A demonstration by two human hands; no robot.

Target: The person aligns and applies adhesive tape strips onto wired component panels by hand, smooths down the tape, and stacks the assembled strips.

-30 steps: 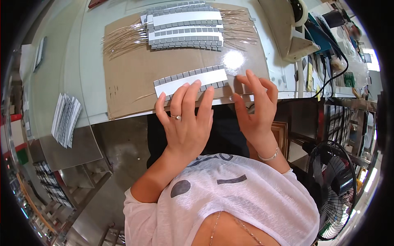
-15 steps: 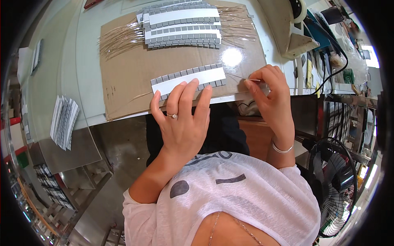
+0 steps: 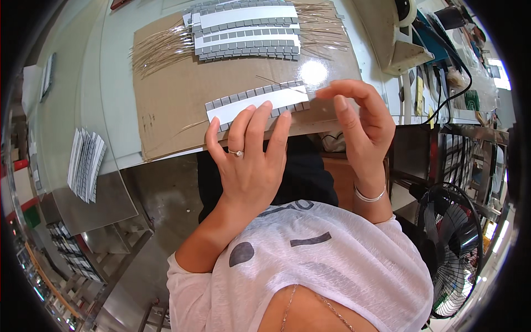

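Your left hand (image 3: 251, 160) lay flat, with its fingers (image 3: 260, 119) spread out and pressing down on a long white strip (image 3: 257, 105). It was not closed around anything; it only pushed from the top. A thin ring sat on one finger. The strip looked smooth and papery, with little grey squares in a row along each long edge, like teeth. It lay near the front edge of a brown cardboard sheet (image 3: 171, 105), which looked rough and flat.

Your right hand (image 3: 362, 119) hung in the air just beside the right end of the strip. Its fingers were curled and loose, with the thumb and first finger close together. I cannot tell if they pinched anything.

Farther back on the cardboard lay a pile of the same strips (image 3: 246, 30), with thin straw-coloured wires (image 3: 160, 50) fanning out from both sides. The cardboard lay on a shiny pale table (image 3: 119, 66).
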